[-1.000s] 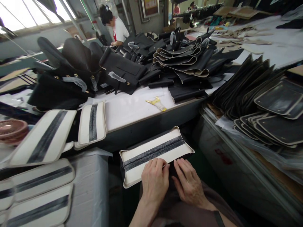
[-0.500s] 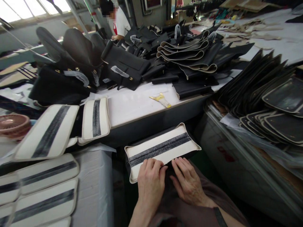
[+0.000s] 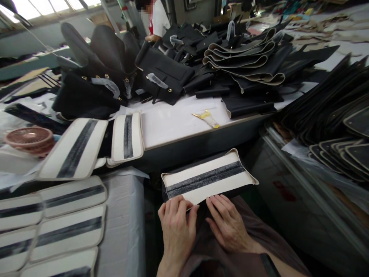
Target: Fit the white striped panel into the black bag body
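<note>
A black bag body with a cream base panel [image 3: 219, 163] rests on my lap, base up. A dark strip [image 3: 206, 177] runs along the middle of the panel, and raised seams form its edges and corners. My left hand [image 3: 177, 227] pinches the near edge close to its left corner, thumb and fingers closed on it. Farther right along that same edge, my right hand [image 3: 229, 223] lays its fingertips on the seam, with its thumb below. Black side material shows behind the panel; most of it is hidden underneath.
Cream panels with dark strips [image 3: 72, 231] lie on a covered surface at left. Black bag pieces [image 3: 164, 73] are heaped on the white table [image 3: 170, 123], beside a yellow tube [image 3: 207, 117]. A pink fan [image 3: 29, 138] stands left, stacked black panels [image 3: 325, 104] right. A person [image 3: 157, 23] works behind.
My left hand has slid left along the near edge towards the corner. My right hand stays on that edge, slightly farther left on it. The whole view has shifted, moving the surroundings rightward.
</note>
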